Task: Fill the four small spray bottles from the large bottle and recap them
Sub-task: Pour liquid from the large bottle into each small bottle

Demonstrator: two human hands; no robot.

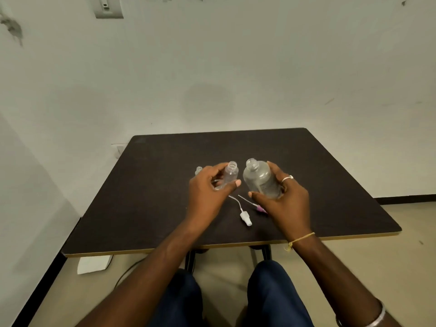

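Small spray bottle (230,175), its mouth uncapped, is held upright over the middle of the table (330,185) by the left hand (210,192), fingers and thumb curled round its lower body. The right hand (290,197) is clamped round the large bottle (259,180), also open at the top and leaning slightly toward the small one. The two mouths are near but apart.

The likeliest slip is a spill. The large mouth is wider than the small neck, so a fast tip could send liquid down the outside and onto the table. How full the large bottle is cannot be told, which makes the tipping angle hard to judge. A hard squeeze on the thin small bottle might also push liquid back out.

A white spray cap (245,218) and a pink spray cap (260,210) lie with their tubes between the hands and the front edge, where a wrist could sweep them off. Another small bottle (198,170) stands just behind the left hand and could be knocked over.
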